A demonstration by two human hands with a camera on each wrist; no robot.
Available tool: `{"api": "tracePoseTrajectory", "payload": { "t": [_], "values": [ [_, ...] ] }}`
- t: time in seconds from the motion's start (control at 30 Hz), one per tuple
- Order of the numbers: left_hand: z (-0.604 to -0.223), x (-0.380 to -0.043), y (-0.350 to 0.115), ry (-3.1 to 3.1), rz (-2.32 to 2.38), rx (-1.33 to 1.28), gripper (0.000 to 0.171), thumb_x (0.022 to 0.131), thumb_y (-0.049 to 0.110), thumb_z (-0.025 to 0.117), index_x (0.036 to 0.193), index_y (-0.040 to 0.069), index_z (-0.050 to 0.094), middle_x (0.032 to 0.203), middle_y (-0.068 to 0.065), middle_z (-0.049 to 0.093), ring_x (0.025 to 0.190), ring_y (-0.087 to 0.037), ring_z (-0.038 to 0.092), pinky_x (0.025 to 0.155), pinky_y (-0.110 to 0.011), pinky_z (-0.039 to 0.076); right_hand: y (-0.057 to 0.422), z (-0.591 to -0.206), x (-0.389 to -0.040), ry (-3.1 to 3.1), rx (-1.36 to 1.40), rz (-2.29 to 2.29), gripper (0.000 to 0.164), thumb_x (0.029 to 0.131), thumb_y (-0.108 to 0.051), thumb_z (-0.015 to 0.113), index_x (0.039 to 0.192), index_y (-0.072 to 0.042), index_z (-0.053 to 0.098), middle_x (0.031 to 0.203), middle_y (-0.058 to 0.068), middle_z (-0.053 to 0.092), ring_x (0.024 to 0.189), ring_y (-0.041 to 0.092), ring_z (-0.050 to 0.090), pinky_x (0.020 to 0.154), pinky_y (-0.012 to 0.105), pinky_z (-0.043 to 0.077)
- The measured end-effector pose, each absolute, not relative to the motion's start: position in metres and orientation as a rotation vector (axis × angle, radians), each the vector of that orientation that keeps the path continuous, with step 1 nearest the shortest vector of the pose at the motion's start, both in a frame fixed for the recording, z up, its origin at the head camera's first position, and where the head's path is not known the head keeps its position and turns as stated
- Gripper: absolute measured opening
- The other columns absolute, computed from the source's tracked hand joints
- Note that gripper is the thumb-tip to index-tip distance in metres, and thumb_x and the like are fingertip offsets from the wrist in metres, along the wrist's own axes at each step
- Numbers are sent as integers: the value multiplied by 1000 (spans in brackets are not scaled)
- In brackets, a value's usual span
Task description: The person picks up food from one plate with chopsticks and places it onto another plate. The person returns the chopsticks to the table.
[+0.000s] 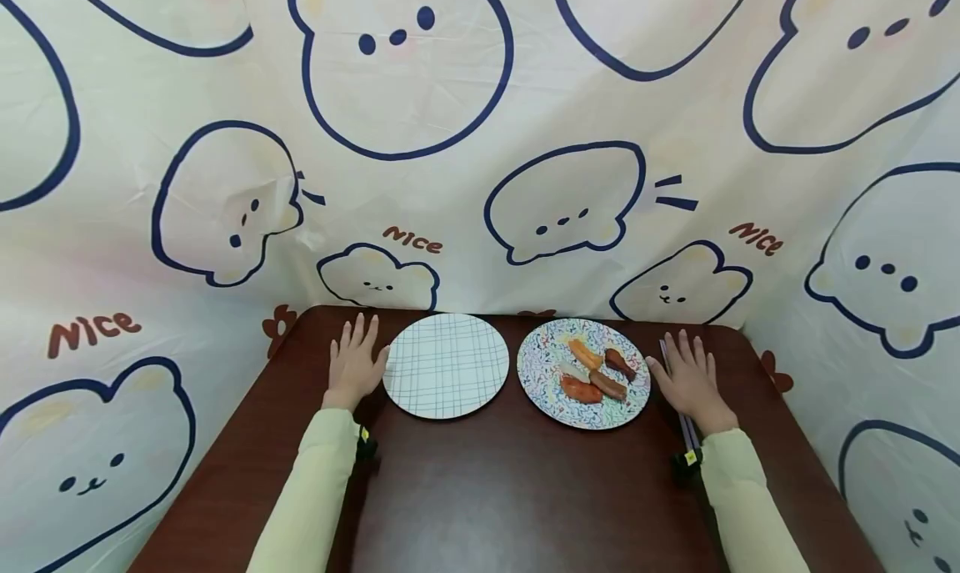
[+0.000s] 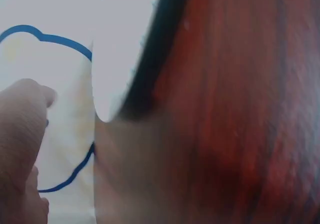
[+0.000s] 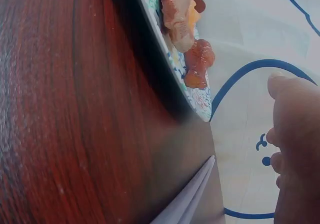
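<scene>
My left hand (image 1: 352,369) lies with fingers straight on the table, just left of a round white plate (image 1: 446,364) with a grid pattern. To the right of that plate is a speckled plate (image 1: 543,389). On it sit a sausage (image 1: 607,385), a reddish-brown wing-like piece (image 1: 581,390), a dark brown piece (image 1: 620,364), a yellow-orange piece (image 1: 585,354) and a pale piece. Right of the food, my right hand (image 1: 690,385) is spread flat, fingers straight. A pair of pale purple chopsticks (image 3: 187,199) lies beside and partly beneath it. Neither hand grips anything.
The dark brown wooden table (image 1: 525,498) has rounded far corners. A cream curtain (image 1: 465,206) printed with blue-outlined bears surrounds it at the back and sides. Dark straps with yellow tags sit at both wrists, over pale yellow sleeves (image 1: 307,490).
</scene>
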State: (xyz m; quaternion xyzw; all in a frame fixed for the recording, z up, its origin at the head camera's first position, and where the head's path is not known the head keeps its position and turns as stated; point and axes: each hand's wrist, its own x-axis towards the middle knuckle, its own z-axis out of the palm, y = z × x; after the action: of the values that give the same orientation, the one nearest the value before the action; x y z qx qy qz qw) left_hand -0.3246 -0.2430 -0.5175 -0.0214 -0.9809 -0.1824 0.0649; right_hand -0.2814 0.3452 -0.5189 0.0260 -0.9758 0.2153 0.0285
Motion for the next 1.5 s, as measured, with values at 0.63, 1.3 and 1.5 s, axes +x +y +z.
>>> {"api": "tracePoseTrajectory", "payload": {
  "t": [0.63, 1.3, 1.5],
  "values": [
    [-512, -282, -241, -2852, -1427, 271, 51, 102, 15, 56, 141, -17, 46, 118, -34, 64, 92, -37, 73, 80, -44, 59, 329, -517, -234, -3206, -263, 510, 76, 101, -15, 55, 148, 25, 11, 134, 55, 28, 117, 70, 40, 89, 72, 44],
    [-532, -286, -223, -2718, -1537, 403, 45, 95, 6, 63, 133, -17, 54, 98, -27, 69, 75, -27, 74, 76, -45, 58, 333, -530, -247, -3265, -193, 492, 63, 102, 5, 37, 151, 23, 1, 94, 44, 54, 70, 42, 63, 63, 51, 53],
    [-535, -286, -223, -2707, -1537, 403, 44, 94, 7, 63, 131, -17, 55, 96, -27, 70, 74, -26, 73, 75, -46, 58, 342, -531, -248, -3093, -195, 692, 46, 104, -1, 31, 148, 9, 21, 86, 30, 54, 62, 34, 57, 55, 43, 44]
  ]
}}
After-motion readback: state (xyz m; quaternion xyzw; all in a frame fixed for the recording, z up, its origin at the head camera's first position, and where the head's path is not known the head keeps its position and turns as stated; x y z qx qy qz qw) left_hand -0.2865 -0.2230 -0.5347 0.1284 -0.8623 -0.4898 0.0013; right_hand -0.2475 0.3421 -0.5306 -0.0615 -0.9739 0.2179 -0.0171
